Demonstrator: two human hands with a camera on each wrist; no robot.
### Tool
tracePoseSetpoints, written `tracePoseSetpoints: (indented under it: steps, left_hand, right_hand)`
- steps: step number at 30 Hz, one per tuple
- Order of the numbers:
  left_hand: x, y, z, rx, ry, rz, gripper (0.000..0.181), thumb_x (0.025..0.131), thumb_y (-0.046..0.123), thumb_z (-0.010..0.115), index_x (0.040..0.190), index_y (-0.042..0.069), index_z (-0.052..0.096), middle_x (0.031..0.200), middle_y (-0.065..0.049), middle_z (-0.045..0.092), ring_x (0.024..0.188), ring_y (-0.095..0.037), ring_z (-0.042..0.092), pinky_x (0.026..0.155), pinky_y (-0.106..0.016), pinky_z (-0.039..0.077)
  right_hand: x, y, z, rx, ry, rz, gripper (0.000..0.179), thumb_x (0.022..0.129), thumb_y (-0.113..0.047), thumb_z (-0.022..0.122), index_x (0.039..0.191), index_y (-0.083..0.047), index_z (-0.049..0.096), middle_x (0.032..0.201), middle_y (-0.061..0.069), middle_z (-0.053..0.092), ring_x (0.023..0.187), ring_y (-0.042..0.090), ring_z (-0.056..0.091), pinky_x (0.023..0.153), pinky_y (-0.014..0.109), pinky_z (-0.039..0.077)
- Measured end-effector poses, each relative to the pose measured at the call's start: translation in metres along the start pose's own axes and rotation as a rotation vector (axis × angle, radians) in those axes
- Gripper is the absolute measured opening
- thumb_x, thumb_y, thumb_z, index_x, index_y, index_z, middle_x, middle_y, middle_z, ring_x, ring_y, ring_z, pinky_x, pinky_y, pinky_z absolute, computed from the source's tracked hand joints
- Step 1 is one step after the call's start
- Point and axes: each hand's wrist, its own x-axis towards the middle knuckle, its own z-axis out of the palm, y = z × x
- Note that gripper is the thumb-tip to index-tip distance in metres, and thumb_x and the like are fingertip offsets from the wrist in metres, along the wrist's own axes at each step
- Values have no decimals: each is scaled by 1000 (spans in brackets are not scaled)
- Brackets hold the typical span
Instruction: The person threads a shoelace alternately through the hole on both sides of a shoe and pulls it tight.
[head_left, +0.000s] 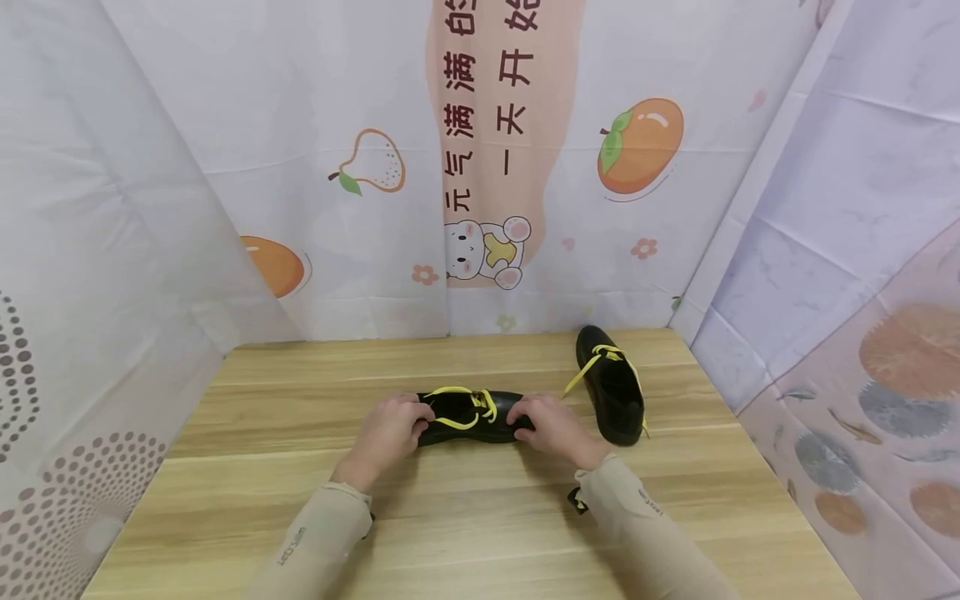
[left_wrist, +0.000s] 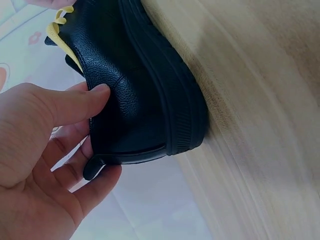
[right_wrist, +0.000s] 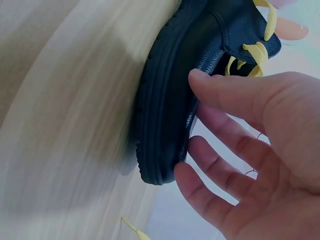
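A black leather shoe (head_left: pixel 463 432) with yellow laces (head_left: pixel 453 425) lies across the middle of the table, sole down, its toe to the right. My left hand (head_left: pixel 390 433) grips it at the heel. In the left wrist view the thumb presses the outer side, and the other fingers wrap behind the collar and heel edge. The toe is held by my right hand (head_left: pixel 551 427). Its thumb rests on the upper and the fingertips touch the toe from the far side, as the right wrist view shows. The lace ends hang loose around the shoe's opening.
A second black shoe (head_left: pixel 622 427) with loose yellow laces stands behind and right of my right hand, toe toward the back. The wooden table (head_left: pixel 450 533) meets a printed curtain (head_left: pixel 360 267) at the back, with more curtain on both sides.
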Motion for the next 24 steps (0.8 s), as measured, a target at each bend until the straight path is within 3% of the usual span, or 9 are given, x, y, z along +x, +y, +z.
tracePoseSetpoints:
  steps: [6,15,20,22,24]
  left_hand:
    - [2,1,-1,10,3,16,18,80,-3,81,85,14,78,85,1,68,87,-25,66,77,-41,55]
    - [3,8,-1,62,39,97,18,77,1,84,84,16,78,83,3,68,84,-23,67,76,-40,56]
    - [2,28,5,139,72,116,18,74,8,88,83,21,79,83,5,71,79,-20,69,69,-37,55]
    - [0,41,4,106,50,117,16,76,10,87,86,21,80,84,5,72,77,-18,69,64,-35,54]
    - [-2,53,0,-21,-13,114,13,81,14,84,92,18,81,86,5,72,76,-15,68,63,-31,53]
  right_hand:
    - [2,1,0,12,10,55,19,80,-4,85,93,-13,74,97,-1,70,100,28,65,89,46,52]
    - [4,0,-7,3,38,125,21,78,1,84,90,-13,73,95,1,69,98,30,66,83,47,53]
    - [4,6,-10,-22,115,171,21,76,6,81,88,-11,73,92,4,70,90,30,67,79,46,54]
    - [2,8,-10,18,145,210,16,81,3,80,92,-8,73,93,6,70,88,29,67,80,46,54]
    - [-5,6,-10,119,150,282,12,90,-7,76,101,-5,72,97,7,70,89,27,68,81,45,54]
